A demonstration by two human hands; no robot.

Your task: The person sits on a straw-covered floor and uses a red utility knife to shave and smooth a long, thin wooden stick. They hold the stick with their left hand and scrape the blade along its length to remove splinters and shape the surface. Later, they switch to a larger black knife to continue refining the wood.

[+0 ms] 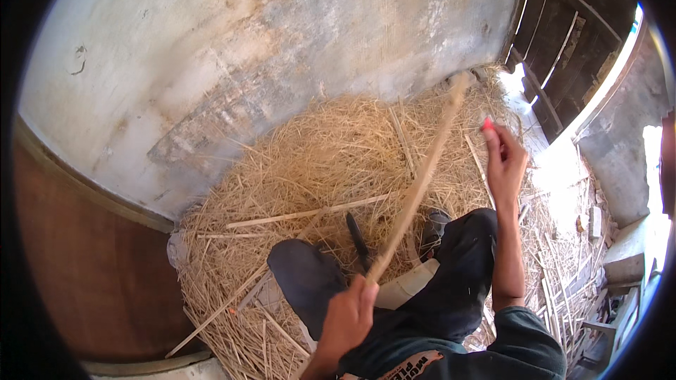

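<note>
Shirt (pixel 521 341) closest, stick (pixel 417 186) slants from left hand (pixel 349 311), right hand (pixel 507 162) apart.

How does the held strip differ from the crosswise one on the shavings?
The held strip is gripped by the left hand; the crosswise strip lies on shavings. In view, the held strip slants steeply and looks wider; the crosswise strip runs nearly level and looks narrower. Both are long and pale.

Tan stick (pixel 420 186), golden straw (pixel 317 162)

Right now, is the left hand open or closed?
Closed: the left hand is wrapped around a long pale stick's near end.
</note>
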